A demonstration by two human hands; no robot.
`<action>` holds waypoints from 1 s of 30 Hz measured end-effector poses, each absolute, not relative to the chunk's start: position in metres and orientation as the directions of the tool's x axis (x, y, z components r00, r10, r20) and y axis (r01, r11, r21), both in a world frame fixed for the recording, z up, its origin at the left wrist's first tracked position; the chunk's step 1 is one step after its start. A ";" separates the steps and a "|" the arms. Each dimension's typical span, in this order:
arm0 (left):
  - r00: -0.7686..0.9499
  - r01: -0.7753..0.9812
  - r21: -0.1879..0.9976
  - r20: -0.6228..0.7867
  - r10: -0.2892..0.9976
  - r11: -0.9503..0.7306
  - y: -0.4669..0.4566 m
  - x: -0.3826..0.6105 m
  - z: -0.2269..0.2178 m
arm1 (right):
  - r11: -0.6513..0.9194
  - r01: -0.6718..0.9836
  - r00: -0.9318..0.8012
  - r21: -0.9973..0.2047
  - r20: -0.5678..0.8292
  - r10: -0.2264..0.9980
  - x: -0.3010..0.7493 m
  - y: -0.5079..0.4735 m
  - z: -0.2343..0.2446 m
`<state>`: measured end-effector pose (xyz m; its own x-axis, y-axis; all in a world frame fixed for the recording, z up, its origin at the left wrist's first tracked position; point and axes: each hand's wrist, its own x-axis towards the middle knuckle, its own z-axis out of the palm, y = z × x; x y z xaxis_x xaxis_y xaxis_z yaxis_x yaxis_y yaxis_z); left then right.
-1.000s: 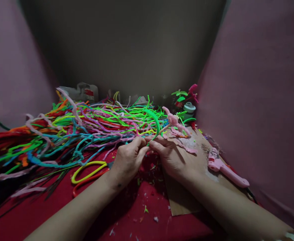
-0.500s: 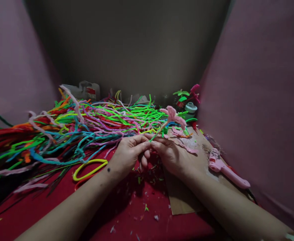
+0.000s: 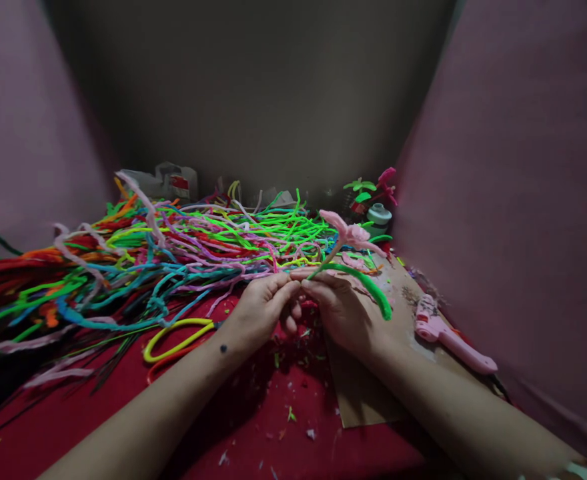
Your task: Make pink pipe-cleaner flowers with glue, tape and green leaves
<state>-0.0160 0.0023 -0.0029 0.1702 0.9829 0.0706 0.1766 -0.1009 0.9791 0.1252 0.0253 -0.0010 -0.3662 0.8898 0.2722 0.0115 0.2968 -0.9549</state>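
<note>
A pink pipe-cleaner flower [image 3: 352, 235] tilts up and to the right above my hands, its thin stem running down to my fingertips. My left hand [image 3: 266, 303] pinches the lower end of that stem between thumb and forefinger. Opposite it, my right hand [image 3: 341, 307] is also closed on the stem, thumb almost touching the left one. A fuzzy green leaf strip [image 3: 376, 295] arches from the stem out over the back of my right hand. How it is fixed to the stem is hidden by my fingers.
A big heap of coloured pipe cleaners [image 3: 213, 250] spreads across the back left. Scissors with yellow and orange handles [image 3: 148, 353] lie left of my wrist. Cardboard [image 3: 361, 400], a pink glue gun [image 3: 446, 339] and a pale bottle [image 3: 379, 215] are on the right. Scraps litter the red cloth [image 3: 273, 440].
The flower has turned and tipped further right. A green leaf strip now shows curving out to the right over my right hand. Both hands stay in nearly the same place.
</note>
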 end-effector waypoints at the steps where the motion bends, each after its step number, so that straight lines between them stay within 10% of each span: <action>1: 0.125 0.275 0.943 0.156 0.980 -0.185 0.002 -0.015 -0.006 | 0.289 0.018 -0.345 -0.957 0.266 0.900 0.125 0.024 0.002; 9: 0.271 0.823 0.274 0.581 0.767 -0.498 -0.001 -0.024 -0.029 | 0.236 -0.072 -0.369 -0.969 0.245 0.897 0.124 0.025 -0.006; 13: 0.154 0.674 0.546 0.555 0.817 -0.498 -0.001 -0.022 -0.023 | 0.251 -0.083 -0.392 -0.964 0.263 0.882 0.123 0.026 -0.008; 18: 0.061 0.150 0.984 0.083 0.995 -0.091 -0.001 -0.015 -0.005 | 0.129 -0.146 -0.496 -0.981 0.186 0.848 0.124 0.032 -0.017; 30: 0.426 -0.331 0.903 -0.117 0.897 0.275 0.004 -0.025 0.000 | 0.148 -0.274 -0.529 -0.950 0.277 0.802 0.128 0.043 -0.023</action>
<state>-0.0250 0.0042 -0.0005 0.4265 0.8969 -0.1167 -0.3309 0.2748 0.9028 0.1275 0.0432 -0.0233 -0.5295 0.8017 0.2773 -0.2740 0.1477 -0.9503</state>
